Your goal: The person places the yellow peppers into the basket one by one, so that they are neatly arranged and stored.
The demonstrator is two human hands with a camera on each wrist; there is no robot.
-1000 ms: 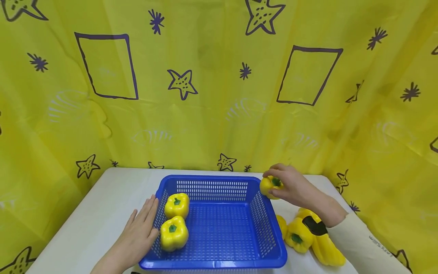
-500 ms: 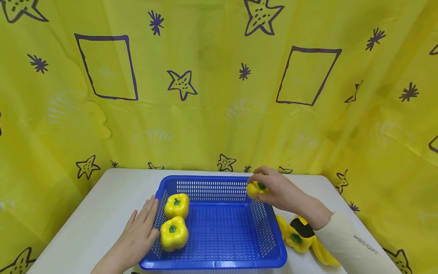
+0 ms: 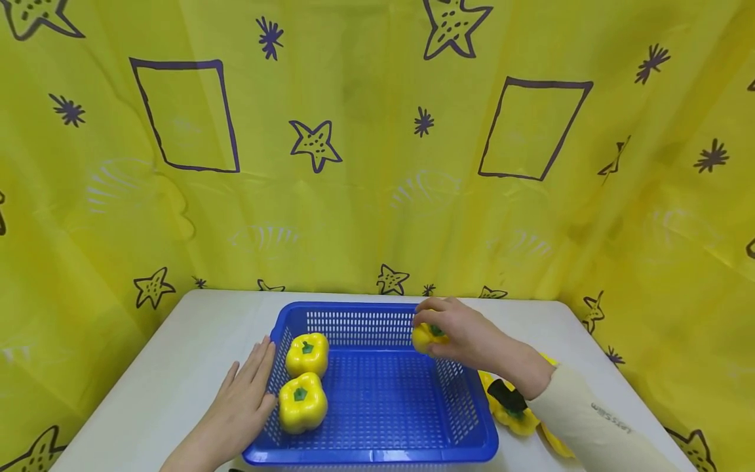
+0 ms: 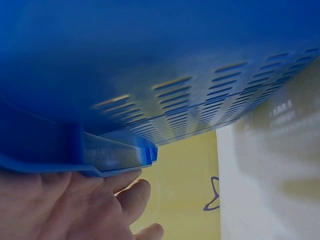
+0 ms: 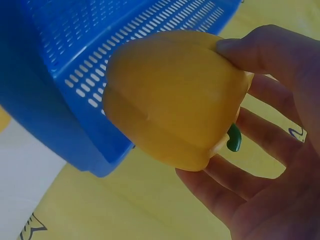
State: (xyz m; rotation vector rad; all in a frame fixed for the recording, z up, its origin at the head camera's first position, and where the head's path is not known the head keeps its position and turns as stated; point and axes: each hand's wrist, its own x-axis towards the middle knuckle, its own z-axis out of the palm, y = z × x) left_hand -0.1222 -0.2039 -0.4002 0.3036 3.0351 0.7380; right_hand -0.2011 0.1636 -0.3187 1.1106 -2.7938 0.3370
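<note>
Head view shows the right hand (image 3: 466,337) holding a glossy yellow bell pepper with a green stem (image 3: 426,336) over the far right corner of the blue perforated plastic basket (image 3: 377,452), above its rim and not set down. Right wrist view confirms the grip: thumb and fingers (image 5: 260,52) curl round the pepper's shoulders, the stem lying toward the palm. The left hand (image 3: 238,410) lies flat, fingers straight, pressed against the basket's left wall, holding nothing; the left wrist view shows the fingers just under the rim. Two more yellow peppers (image 3: 302,401) sit inside the basket along its left side, stems up. Further yellow peppers (image 3: 512,414) lie on the white table (image 3: 177,367) just right of the basket, partly hidden by the sleeve. Judgement: the held pepper looks smooth and waxy, likely light and fairly rigid, so somewhat slippery; a wrap round the broad shoulders is the sound hold, not the short stem.
</note>
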